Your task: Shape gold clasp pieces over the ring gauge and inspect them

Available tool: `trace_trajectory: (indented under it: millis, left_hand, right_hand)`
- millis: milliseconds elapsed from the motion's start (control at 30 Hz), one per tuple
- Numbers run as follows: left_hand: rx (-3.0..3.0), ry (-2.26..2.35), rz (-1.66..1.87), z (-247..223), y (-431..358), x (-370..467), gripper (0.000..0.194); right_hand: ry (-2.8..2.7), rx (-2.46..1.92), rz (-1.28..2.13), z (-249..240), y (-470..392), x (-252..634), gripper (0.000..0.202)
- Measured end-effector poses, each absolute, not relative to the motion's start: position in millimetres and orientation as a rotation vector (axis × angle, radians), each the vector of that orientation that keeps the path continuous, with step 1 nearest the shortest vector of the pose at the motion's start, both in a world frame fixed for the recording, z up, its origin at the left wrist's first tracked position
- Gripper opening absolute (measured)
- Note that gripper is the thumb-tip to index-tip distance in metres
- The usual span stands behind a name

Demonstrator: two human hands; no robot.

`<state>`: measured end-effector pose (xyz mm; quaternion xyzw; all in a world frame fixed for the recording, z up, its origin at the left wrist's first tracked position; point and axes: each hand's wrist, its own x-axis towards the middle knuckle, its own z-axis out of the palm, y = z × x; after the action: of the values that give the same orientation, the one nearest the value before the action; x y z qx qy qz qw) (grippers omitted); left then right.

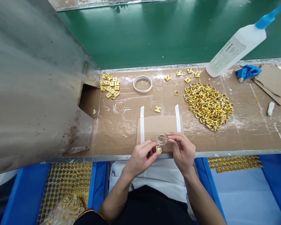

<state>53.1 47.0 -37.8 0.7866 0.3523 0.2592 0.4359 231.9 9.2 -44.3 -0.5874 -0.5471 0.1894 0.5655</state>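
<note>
Between the fingertips of my left hand (141, 157) is a small gold square-topped ring (158, 149), its face turned up. My right hand (184, 150) pinches a thin stick (165, 138), whose tip is over a small clear round dish (162, 140). The dish rests on a corrugated cardboard pad (158, 125), just beyond the held ring. Beyond the pad lies one loose gold square piece (157, 109). A large heap of gold rings (208, 106) is to the right of my hands.
A roll of white tape (142, 84) and a cluster of gold square pieces (110, 86) lie at the back left. A white bottle (236, 51) leans at the back right. A metal housing (39, 84) borders the left. Blue trays (99, 181) flank my lap.
</note>
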Motion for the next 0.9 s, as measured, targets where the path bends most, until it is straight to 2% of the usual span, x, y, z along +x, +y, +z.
trace_trajectory:
  millis: [267, 900]
  left_hand:
    - [1.962, 0.877, 0.722, -44, 46, 55, 0.013]
    - [1.975, 0.889, 0.711, -43, 45, 58, 0.012]
  right_hand:
    - [-1.007, -1.328, 0.485, -58, -12, 223, 0.010]
    - [-1.344, -1.273, 0.419, -59, -14, 227, 0.013]
